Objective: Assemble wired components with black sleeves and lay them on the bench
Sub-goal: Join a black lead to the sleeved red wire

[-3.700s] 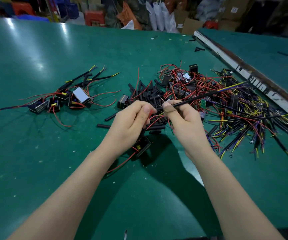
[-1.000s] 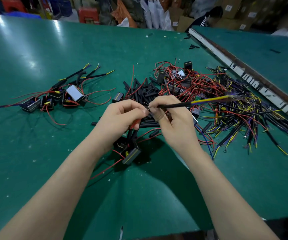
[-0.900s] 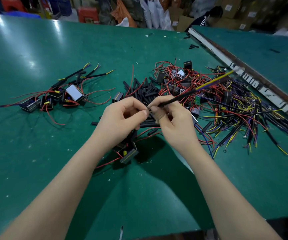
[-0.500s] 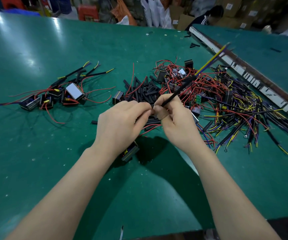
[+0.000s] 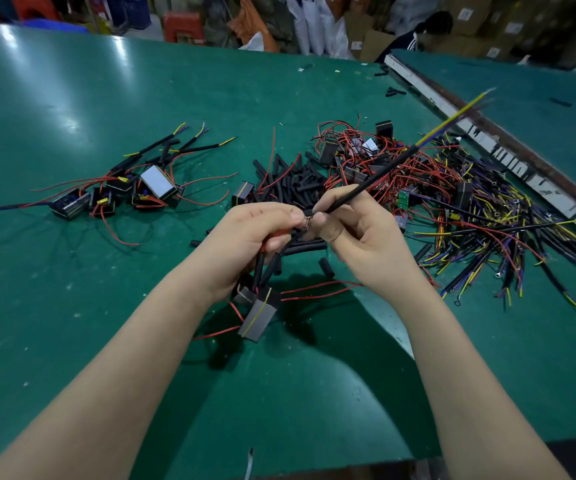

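Black-sleeved yellow-tipped wire (image 5: 376, 176), pinched in our right hand (image 5: 359, 237), met bare leads pinched by our left hand (image 5: 248, 237), joining them.

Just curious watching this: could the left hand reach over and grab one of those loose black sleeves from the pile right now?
Probably not yet. The left hand already grips the wired component, though the loose black sleeves lie close, with nothing between.
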`<state>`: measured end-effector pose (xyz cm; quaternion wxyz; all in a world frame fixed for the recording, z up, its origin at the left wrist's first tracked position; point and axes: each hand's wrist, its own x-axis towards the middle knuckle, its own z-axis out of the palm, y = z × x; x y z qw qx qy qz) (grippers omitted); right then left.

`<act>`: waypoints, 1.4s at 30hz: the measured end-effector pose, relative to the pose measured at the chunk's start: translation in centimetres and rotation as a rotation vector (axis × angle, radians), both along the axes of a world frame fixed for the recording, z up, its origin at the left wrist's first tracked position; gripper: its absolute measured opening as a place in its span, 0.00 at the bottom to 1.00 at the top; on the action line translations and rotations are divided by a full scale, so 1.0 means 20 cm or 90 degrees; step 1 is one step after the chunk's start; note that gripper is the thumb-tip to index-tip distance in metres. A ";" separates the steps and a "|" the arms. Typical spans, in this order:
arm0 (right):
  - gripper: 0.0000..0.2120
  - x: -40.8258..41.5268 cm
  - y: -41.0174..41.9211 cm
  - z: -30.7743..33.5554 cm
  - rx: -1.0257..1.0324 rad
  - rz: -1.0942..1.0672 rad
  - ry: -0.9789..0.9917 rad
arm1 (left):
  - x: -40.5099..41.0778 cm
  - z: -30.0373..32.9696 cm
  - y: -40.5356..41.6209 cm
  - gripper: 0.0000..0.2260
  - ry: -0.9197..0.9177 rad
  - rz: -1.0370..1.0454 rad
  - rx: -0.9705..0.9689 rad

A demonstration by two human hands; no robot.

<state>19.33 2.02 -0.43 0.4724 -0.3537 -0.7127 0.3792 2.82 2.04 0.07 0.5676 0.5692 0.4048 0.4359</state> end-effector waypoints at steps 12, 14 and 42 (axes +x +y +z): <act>0.07 0.01 0.01 0.00 -0.060 -0.024 -0.085 | -0.01 -0.02 0.02 0.08 0.125 0.090 0.143; 0.08 0.02 0.01 0.00 -0.064 -0.025 -0.106 | 0.00 -0.02 0.02 0.08 0.136 0.105 0.141; 0.07 0.03 0.02 -0.04 0.240 -0.112 -0.284 | -0.05 -0.04 0.04 0.05 0.076 -0.009 -0.140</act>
